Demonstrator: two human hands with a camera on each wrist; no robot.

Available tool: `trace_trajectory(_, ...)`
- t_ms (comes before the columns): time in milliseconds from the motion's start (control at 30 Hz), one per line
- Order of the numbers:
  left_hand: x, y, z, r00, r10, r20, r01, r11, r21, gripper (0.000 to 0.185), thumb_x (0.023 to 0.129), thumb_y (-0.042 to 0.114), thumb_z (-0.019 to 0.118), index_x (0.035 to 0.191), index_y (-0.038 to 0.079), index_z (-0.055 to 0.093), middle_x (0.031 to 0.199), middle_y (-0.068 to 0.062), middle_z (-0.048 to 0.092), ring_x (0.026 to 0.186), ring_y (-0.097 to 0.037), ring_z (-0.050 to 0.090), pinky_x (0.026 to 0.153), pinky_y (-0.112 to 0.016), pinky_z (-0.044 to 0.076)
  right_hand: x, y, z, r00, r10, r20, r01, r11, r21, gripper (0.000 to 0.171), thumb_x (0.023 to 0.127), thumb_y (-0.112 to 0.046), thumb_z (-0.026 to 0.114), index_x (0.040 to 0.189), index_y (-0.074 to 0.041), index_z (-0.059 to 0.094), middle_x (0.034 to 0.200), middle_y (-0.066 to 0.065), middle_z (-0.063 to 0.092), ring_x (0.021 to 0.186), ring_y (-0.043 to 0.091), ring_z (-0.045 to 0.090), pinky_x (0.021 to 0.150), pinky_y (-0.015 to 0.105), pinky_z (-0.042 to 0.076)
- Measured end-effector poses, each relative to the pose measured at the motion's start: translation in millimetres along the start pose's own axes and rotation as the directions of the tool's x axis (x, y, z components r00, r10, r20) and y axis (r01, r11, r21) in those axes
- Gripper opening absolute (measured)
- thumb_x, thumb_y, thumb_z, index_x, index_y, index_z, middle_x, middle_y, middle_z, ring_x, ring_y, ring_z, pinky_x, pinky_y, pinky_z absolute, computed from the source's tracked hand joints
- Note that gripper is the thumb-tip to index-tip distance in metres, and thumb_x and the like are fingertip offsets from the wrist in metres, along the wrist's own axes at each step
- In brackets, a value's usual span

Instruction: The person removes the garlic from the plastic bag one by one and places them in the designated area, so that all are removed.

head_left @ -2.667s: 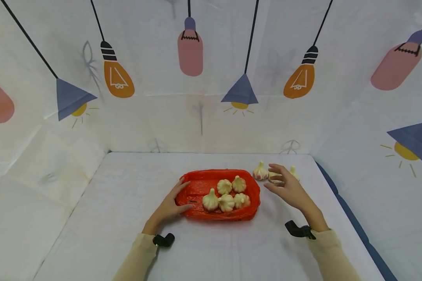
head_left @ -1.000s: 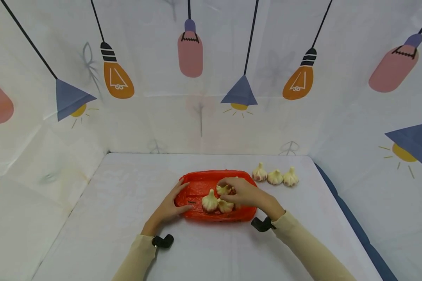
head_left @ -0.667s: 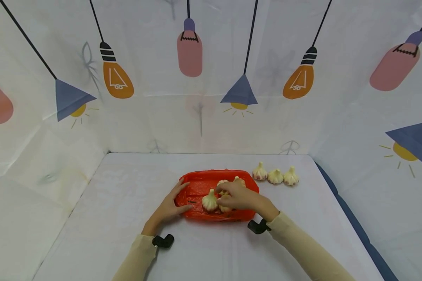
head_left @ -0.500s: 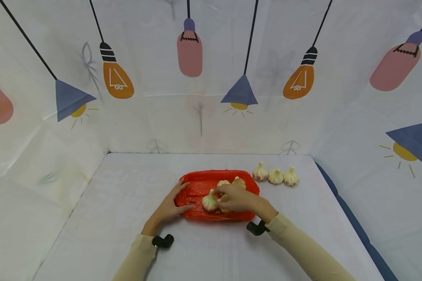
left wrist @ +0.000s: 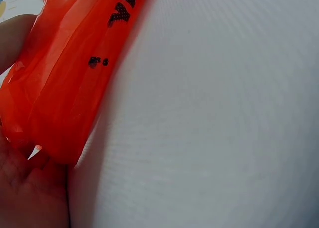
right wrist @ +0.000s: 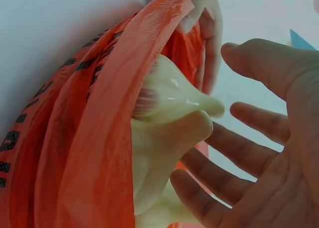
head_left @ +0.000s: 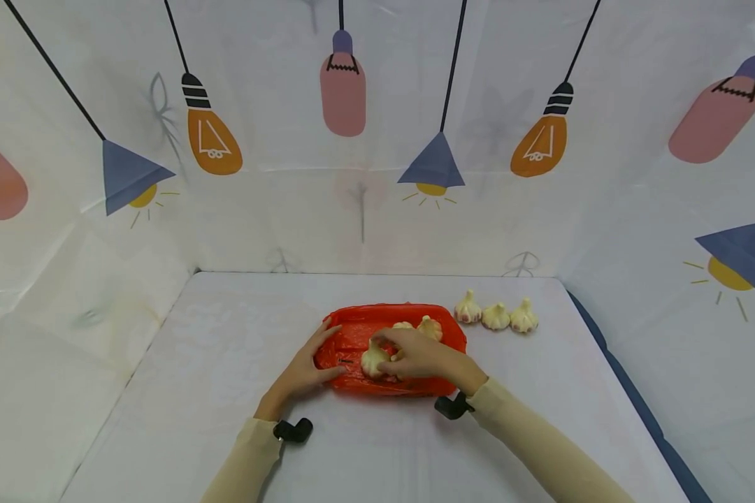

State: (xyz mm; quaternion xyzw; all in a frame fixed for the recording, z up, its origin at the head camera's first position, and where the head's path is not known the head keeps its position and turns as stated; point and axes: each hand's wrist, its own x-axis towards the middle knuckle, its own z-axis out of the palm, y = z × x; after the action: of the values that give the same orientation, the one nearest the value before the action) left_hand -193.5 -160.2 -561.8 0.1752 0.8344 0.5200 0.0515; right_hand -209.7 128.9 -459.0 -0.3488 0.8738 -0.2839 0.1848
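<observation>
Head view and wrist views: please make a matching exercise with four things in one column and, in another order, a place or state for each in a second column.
Things:
1. left hand
2. right hand
3. row of three white garlic bulbs
4. thin red plastic bag

Places or states:
A. on the white table, right of the bag
B. fingers reaching around a garlic bulb inside the bag
C. lies mid-table with garlic inside
D. resting on the bag's left end

Pairs: 1-D, 2-B, 3-A, 4-C
</observation>
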Motion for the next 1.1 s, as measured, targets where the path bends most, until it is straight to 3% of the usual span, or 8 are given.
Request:
trace_trajectory(233, 0.4, 0.3, 0.5, 1.000, -0.002, 0.006, 0.002, 1.000, -0.002, 0.087, 0.086, 0.035, 0.083, 0.160, 0.021, 0.039, 0.174, -0.004, 0.014, 0.160, -0.038, 0.011, 0.123, -0.068, 0.016, 6, -6, 0, 1.000, 0.012, 0.007, -0.012, 1.000, -0.007, 0.050, 0.097, -0.026, 0.072, 0.143, -0.015, 0.056, 0.136, 0.003, 0.067, 0.114, 0.019, 0.066, 0.098, 0.037, 0.057)
trace_trajectory(467, 1.5, 0.1, 2.3, 1.000, 0.000, 0.004, 0.000, 1.000, 0.006, 0.086, 0.086, 0.035, 0.083, 0.160, 0.022, 0.039, 0.174, -0.005, 0.015, 0.160, -0.039, 0.012, 0.122, -0.072, 0.016, 13, -4, 5, 0.999, 0.021, 0.024, -0.021, 1.000, -0.018, 0.049, 0.096, -0.029, 0.074, 0.141, -0.015, 0.059, 0.133, 0.002, 0.068, 0.113, 0.018, 0.066, 0.098, 0.035, 0.057)
trace_trajectory(667, -0.3, 1.2, 1.5, 1.000, -0.014, 0.001, 0.014, 1.000, -0.007, 0.086, 0.086, 0.034, 0.083, 0.160, 0.023, 0.039, 0.174, -0.005, 0.015, 0.160, -0.039, 0.011, 0.122, -0.071, 0.015, 20, 4, 9, 0.999, 0.029, 0.024, -0.030, 0.999, 0.041, 0.048, 0.094, -0.031, 0.077, 0.138, -0.017, 0.061, 0.129, -0.001, 0.069, 0.115, 0.015, 0.066, 0.096, 0.030, 0.057)
trace_trajectory(1100, -0.5, 3.5, 1.4, 1.000, -0.022, 0.006, 0.022, 1.000, -0.002, 0.086, 0.087, 0.034, 0.083, 0.160, 0.024, 0.039, 0.174, -0.005, 0.015, 0.160, -0.039, 0.011, 0.122, -0.072, 0.016, 23, 6, 10, 0.997, 0.066, 0.039, -0.068, 0.997, 0.046, 0.049, 0.091, -0.031, 0.080, 0.136, -0.019, 0.064, 0.130, -0.001, 0.068, 0.111, 0.011, 0.064, 0.095, 0.031, 0.055)
